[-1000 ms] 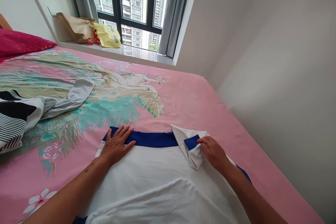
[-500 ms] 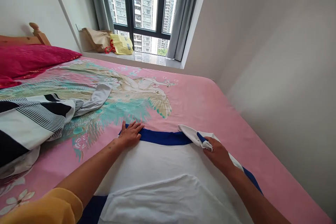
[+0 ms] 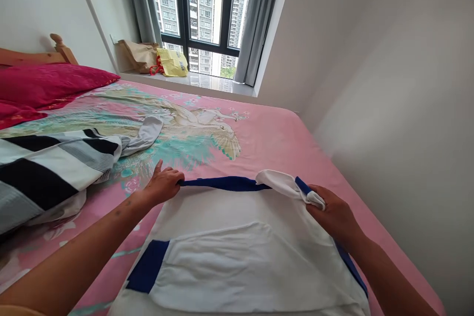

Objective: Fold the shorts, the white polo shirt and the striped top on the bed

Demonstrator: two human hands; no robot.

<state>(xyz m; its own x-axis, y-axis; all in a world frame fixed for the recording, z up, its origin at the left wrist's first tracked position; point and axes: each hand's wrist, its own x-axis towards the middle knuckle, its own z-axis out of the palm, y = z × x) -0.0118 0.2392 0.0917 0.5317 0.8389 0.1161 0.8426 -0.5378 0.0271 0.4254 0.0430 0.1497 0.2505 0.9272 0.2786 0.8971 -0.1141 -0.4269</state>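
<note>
A white shirt with blue trim [image 3: 237, 237] lies spread on the pink bed sheet [image 3: 281, 143] in front of me. My left hand [image 3: 163, 185] pinches the blue hem band at the shirt's far left corner. My right hand [image 3: 333, 215] is closed on the far right corner, where a folded-in white sleeve with a blue cuff bunches up. The hem between both hands is lifted slightly off the bed. A second sleeve with a blue cuff [image 3: 148, 266] lies folded across the near part of the shirt.
A black, white and grey striped garment [image 3: 52, 173] is heaped on the bed's left side. Red pillows [image 3: 44, 84] lie by the wooden headboard. A brown paper bag [image 3: 138, 57] and a yellow bag [image 3: 172, 61] sit on the window sill. A grey wall runs along the right.
My left hand went from lying flat on the blue hem to pinching it. My right hand gripped the folded sleeve corner. Both lifted the far edge and drew it toward me.
</note>
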